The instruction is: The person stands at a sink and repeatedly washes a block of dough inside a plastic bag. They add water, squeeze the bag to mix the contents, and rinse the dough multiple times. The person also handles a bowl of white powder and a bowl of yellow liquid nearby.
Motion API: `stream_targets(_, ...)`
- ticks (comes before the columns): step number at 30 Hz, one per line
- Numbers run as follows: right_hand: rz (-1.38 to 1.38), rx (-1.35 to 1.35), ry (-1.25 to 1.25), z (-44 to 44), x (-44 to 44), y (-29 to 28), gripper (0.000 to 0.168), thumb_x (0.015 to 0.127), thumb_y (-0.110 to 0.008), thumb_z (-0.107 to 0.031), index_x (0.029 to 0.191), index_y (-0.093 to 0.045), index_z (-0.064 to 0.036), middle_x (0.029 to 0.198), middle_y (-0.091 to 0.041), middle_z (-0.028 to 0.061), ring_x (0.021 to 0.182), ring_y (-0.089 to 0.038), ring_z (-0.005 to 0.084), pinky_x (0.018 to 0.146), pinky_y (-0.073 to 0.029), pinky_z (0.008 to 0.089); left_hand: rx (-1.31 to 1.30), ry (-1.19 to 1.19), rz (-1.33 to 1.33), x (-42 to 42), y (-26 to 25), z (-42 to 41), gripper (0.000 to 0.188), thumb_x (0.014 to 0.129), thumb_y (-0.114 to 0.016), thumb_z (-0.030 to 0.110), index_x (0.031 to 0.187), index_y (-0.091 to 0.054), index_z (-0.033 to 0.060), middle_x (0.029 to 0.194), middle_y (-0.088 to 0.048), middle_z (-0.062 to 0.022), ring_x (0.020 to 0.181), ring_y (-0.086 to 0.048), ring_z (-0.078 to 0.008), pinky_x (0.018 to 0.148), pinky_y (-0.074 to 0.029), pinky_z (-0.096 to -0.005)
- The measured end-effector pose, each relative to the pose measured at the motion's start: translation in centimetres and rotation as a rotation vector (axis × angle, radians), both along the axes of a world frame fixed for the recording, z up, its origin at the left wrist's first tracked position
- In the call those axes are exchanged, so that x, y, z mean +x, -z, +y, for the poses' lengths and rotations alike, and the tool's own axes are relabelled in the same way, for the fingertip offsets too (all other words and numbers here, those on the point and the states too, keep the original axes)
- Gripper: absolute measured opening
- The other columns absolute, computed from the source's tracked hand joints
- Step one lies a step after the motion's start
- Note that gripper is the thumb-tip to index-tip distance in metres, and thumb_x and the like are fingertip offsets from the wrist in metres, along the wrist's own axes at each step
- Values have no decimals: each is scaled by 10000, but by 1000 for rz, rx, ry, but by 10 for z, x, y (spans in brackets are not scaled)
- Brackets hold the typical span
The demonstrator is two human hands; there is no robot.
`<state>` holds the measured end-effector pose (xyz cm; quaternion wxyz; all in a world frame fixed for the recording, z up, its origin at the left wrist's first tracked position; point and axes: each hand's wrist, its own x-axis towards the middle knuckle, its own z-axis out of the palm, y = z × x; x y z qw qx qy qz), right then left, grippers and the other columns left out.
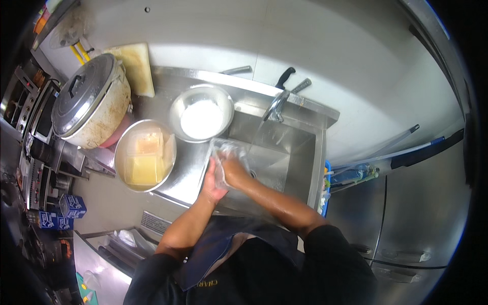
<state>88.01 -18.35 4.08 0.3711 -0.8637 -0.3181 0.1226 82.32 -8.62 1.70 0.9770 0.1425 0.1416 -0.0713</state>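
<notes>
Over the left side of the stainless steel sink (301, 167), my left hand (211, 183) grips a clear plastic container (219, 171) from its outer side. My right hand (233, 167) reaches into the container; its fingers are blurred and partly hidden, so I cannot tell whether they hold something. A thin stream of water runs from the faucet (272, 108) into the sink. Just beyond the container stands a metal bowl (175, 110) with bright white contents. To the left, another metal bowl (118, 160) holds clear plastic containers (146, 167) in yellowish liquid.
A large lidded pot (91, 110) stands at the left by an upright cutting board (141, 70). Knife handles (286, 78) stick up behind the sink's back ledge. Right of the sink are a blue bin (326, 194) and long-handled poles (396, 152). A floor drain grate (155, 223) lies left of me.
</notes>
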Motion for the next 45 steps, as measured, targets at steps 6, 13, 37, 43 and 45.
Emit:
stream_targets(6, -55, 183, -8, -2, 22, 51, 388, 920, -604, -204, 1252, -587, -5, 1165, -636, 203, 1052, -624, 279, 928, -473, 390, 54, 56, 39, 13, -14, -5, 632, 986, -424, 600, 1440, -442, 161, 1414, -530, -64, 1286, -503, -280, 1119, -349, -483)
stream_targets(13, 1532, 829, 58, -38, 26, -16, 445, 1031, -458, -369, 1233, -612, -2, 1104, -676, 101, 989, -620, 180, 881, -486, 329, 138, 20, 195, 41, 9, 28, 664, 969, -451, 626, 1343, -543, 85, 1331, -575, -156, 1243, -525, -336, 1078, -384, -501)
stream_targets(37, -670, -474, -131, 152, 226, 101, 320, 791, -687, -141, 1097, -692, -47, 999, -683, 229, 1006, -635, 379, 856, -522, 432, 1133, -635, 443, -93, -22, 73, 470, 1023, -563, 248, 601, -455, 71, 593, -392, 80, 575, -318, -44, 509, -261, -276)
stream_targets(43, 93, -58, 124, 118, 229, 45, 276, 793, -662, -116, 1048, -673, -11, 825, -693, 161, 683, -659, 275, 674, -533, 364, 1243, -659, 449, -77, -19, 84, 505, 1040, -526, 286, 602, -397, 71, 606, -346, 74, 590, -288, -59, 515, -240, -292)
stream_targets(45, 327, 228, 239, 86, 209, -6, 239, 800, -663, -109, 1007, -657, 12, 815, -693, 138, 652, -639, 238, 630, -516, 344, 1314, -686, 342, -51, -14, 83, 522, 1047, -511, 302, 599, -391, 64, 594, -341, 67, 584, -288, -63, 507, -241, -304)
